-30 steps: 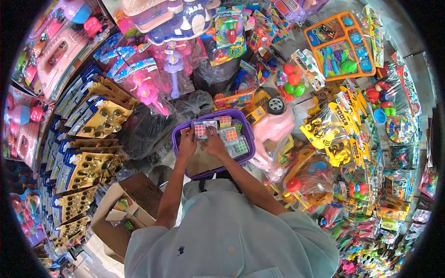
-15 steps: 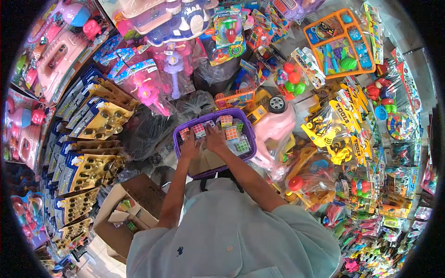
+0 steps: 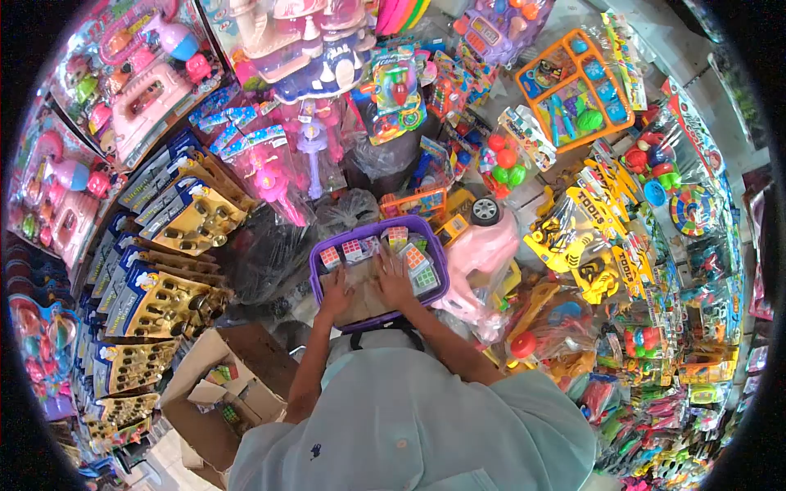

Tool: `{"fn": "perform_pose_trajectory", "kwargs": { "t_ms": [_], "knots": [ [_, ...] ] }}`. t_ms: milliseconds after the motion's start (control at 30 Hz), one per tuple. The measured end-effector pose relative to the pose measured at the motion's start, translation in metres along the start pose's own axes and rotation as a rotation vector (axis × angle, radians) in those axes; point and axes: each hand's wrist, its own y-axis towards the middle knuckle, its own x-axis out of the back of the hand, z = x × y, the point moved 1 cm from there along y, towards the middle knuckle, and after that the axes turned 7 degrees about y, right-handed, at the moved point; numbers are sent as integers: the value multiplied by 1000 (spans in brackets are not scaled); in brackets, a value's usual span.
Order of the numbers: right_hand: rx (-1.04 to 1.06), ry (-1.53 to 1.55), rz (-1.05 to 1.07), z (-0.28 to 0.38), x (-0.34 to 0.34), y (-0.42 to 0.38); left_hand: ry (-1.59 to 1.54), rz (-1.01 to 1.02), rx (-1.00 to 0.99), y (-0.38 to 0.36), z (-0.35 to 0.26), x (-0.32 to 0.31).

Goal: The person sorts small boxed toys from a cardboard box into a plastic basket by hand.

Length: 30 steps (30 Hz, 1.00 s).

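Fingers on both hands are open and somewhat spread, extended forward inside a purple basket (image 3: pixel 444 266) in front of the person's body. The left hand (image 3: pixel 335 295) is over a piece of brown cardboard (image 3: pixel 360 288) in the basket, its fingertips just below a cube with an orange face (image 3: pixel 330 258). The right hand (image 3: pixel 395 288) is angled forward beside it, its fingertips close to the puzzle cubes on the right; whether they touch one is too small to tell. The cubes line the far edge and the right side of the basket, among them one with a red face (image 3: pixel 352 250) and one with a green face (image 3: pixel 425 279).

A cardboard box (image 3: pixel 264 360) stands open at the lower left, with more cubes inside. A pink toy (image 3: pixel 479 270) is just right of the basket, and packs of spoons (image 3: pixel 160 300) are at the left.
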Motion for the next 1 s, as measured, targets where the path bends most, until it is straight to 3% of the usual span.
{"fn": "perform_pose_trajectory", "kwargs": {
  "t_ms": [100, 200, 433, 533, 600, 633, 700, 767, 833, 900, 967, 1000],
  "knots": [
    [68, 204, 73, 0, 26, -42, -159, -114, -114, -26, -5, -5],
    [49, 169, 68, -15, 33, -67, -260, -122, -11, -59, -26, -5],
    [-115, 130, -7, -32, 45, -125, -220, -32, -77, -114, -64, -3],
    [-87, 104, 3, -27, 46, -145, -214, -37, -73, -139, -82, -8],
    [-54, 86, 15, -16, 50, -155, -499, 49, -114, -156, -86, -13],
    [10, 105, -17, -9, 52, -161, -494, 38, -107, -165, -88, -17],
    [90, 132, -50, 3, 49, -171, -826, 107, 59, -186, -92, -35],
    [86, 323, 62, 11, 36, -189, -778, 71, 31, -211, -86, -53],
    [55, 320, 149, 11, 8, -216, -719, 126, 106, -247, -55, -98],
    [-192, 507, 478, 6, -26, -252, -637, 139, 235, -288, -32, -134],
    [-219, 485, 784, -8, -48, -291, -641, 175, 471, -316, 4, -161],
    [-227, 532, 897, -24, -71, -317, -643, 166, 481, -324, 9, -155]
  ]
}}
